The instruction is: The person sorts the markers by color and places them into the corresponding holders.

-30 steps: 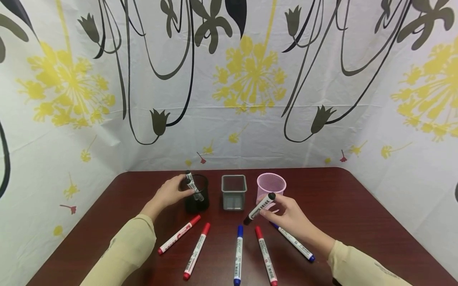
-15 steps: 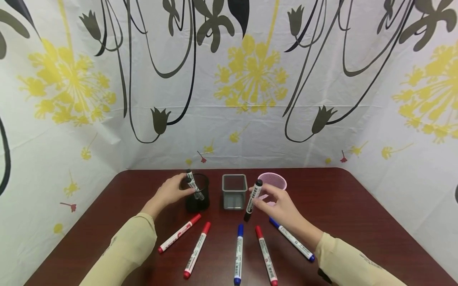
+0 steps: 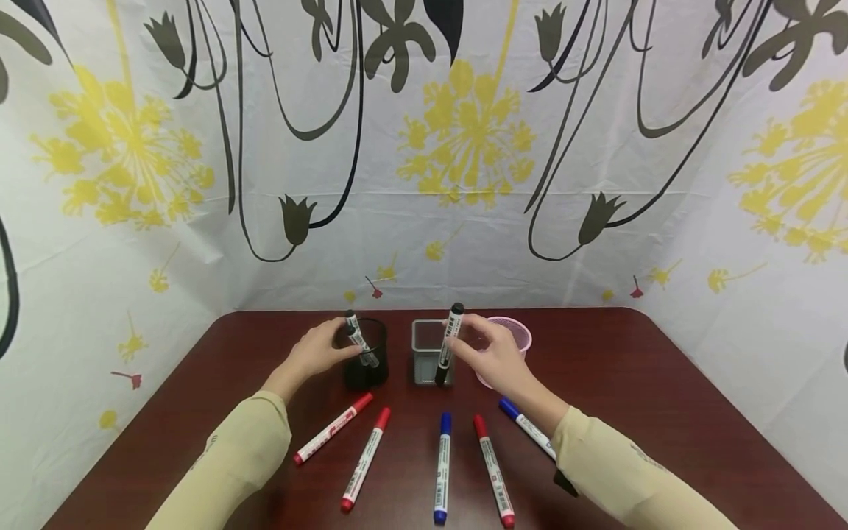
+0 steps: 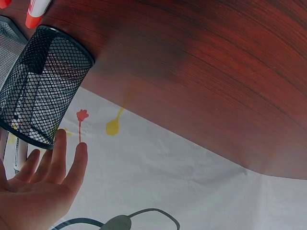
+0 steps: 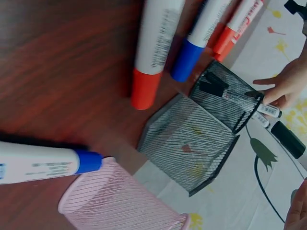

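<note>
My left hand (image 3: 319, 350) is at the left side of the black mesh pen cup (image 3: 364, 375), its fingers fairly straight and touching the rim in the left wrist view. Two black-capped markers (image 3: 358, 337) lean inside that cup. With thumb and fingertips, my right hand (image 3: 493, 357) pinches a black marker (image 3: 452, 335) held nearly upright, overlapping the grey square mesh holder (image 3: 424, 353) in the head view. In the right wrist view, the marker's black end (image 5: 288, 139) shows near the edge. Behind my right hand stands a pink mesh cup (image 3: 517, 335), partly hidden.
On the dark red table (image 3: 636, 368) lie red markers, one at the left (image 3: 333, 428), another beside it (image 3: 366, 460), and a third at right (image 3: 493, 471). Blue markers lie in the middle (image 3: 442, 467) and under my right forearm (image 3: 528, 427). A patterned cloth (image 3: 464, 250) hangs behind.
My right hand has moved left and away from me with the black marker, from the pink cup to the grey holder, tipping the marker more upright. My left hand stays at the black cup.
</note>
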Tool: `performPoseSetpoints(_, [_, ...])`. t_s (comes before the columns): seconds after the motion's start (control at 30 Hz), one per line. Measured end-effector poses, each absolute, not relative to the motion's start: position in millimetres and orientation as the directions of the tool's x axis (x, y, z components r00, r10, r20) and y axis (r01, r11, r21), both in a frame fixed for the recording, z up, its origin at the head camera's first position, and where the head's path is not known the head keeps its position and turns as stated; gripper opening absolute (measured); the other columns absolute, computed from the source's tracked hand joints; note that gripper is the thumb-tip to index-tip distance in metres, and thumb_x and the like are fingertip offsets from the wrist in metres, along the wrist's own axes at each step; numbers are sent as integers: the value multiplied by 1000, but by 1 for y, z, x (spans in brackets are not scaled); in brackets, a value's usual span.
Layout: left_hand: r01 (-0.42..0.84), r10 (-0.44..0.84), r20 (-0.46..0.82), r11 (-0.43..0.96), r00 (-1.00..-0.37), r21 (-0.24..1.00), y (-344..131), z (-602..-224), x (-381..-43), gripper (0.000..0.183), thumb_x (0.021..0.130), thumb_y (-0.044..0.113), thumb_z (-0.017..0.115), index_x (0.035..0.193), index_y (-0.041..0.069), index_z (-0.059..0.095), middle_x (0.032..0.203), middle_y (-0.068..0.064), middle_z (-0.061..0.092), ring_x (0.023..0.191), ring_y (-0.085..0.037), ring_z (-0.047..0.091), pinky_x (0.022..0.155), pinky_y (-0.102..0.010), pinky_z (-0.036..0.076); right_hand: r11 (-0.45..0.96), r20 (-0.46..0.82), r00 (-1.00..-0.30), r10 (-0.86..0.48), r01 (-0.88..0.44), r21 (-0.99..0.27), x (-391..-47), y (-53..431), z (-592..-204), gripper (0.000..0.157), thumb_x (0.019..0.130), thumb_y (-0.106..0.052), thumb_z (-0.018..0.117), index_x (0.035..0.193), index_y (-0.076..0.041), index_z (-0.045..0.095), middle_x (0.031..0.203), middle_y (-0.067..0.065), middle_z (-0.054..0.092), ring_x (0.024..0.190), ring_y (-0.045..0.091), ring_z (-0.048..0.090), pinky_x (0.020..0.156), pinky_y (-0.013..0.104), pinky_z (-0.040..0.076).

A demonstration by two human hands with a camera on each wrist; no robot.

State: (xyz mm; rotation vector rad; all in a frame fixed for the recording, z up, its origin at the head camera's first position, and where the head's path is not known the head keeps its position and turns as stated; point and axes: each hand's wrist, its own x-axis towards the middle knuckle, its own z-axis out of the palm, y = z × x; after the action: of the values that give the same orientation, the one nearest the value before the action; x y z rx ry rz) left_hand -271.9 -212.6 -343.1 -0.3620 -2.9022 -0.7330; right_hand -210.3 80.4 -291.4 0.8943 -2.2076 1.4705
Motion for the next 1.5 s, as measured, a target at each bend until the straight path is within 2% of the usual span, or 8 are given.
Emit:
performPoseSetpoints(0.23, [259,197,178,852,-964,456,-213,-343,-272,67,79,38,63,128,-1,40,124,-20,45,111,-34,42,86,-50,35,279,577,-767,-281,-640,-716,-216,63,-279,18,79,-3,64,96,0,63,80,7,60,71,17,53,65,30,44])
performPoseSetpoints(0.4, [259,197,179,853,-964,453,-213,-343,-272,67,79,38,63,129,-1,40,125,-21,44,112,-35,42,87,-50,34,223,572,-766,-293,-636,-738,-230,52,-278,21,79,-4,63,99,4,61,84,10,62,79,20,58,69,34,47])
performPoseSetpoints(0.57, [262,199,183,856,-963,446,-213,-344,-273,67,79,39,63,128,-1,41,124,-20,45,111,-35,42,86,-50,35,242,574,-765,-292,-640,-729,-252,44,-289,25,80,-13,65,102,-2,63,87,5,64,78,15,59,67,29,47])
performPoseSetpoints(0.73, [260,198,182,858,-963,443,-213,-344,-273,67,79,39,63,128,-1,41,124,-20,45,112,-35,42,86,-50,35,270,590,-752,-294,-657,-704,-262,35,-288,24,80,-18,66,100,-6,63,86,0,63,80,10,58,71,25,46])
performPoseSetpoints(1.03, [243,184,170,857,-968,455,-213,-343,-274,67,79,39,63,128,-1,41,124,-20,45,111,-34,42,86,-50,35,295,602,-735,-312,-677,-674,-272,17,-282,23,80,-20,65,100,-8,63,79,-3,61,74,8,56,63,25,48])
performPoseSetpoints(1.27, [233,179,159,857,-971,459,-213,-341,-274,69,79,40,63,129,-1,39,126,-20,43,113,-35,41,87,-51,33,304,603,-735,-311,-678,-669,-278,4,-281,23,80,-16,64,101,-6,64,81,-1,62,75,8,57,67,25,47])
performPoseSetpoints(1.5, [236,182,159,853,-970,465,-212,-342,-273,68,79,39,63,129,-1,39,126,-20,43,113,-35,41,87,-51,34,321,609,-732,-306,-681,-658,-284,-10,-284,24,80,-19,64,101,-6,64,80,-2,63,74,9,58,65,25,45])
